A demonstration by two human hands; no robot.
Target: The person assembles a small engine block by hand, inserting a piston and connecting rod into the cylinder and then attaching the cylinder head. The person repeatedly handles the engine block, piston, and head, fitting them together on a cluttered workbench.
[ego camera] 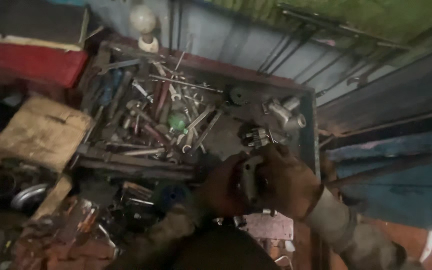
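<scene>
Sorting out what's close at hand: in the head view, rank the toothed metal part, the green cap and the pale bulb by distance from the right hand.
From the right hand:
1. Toothed metal part, just above the hand in the tray.
2. Green cap, up-left among the wrenches.
3. Pale bulb, far up-left beyond the tray's back edge.

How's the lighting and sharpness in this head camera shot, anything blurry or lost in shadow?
Head view: dim and soft overall; the left hand and right hand are blurred around a dark metal part; the tool tray catches the most light, with small glints on the wrenches; the bottom left sinks into shadow; the pale bulb is unlit.
</scene>
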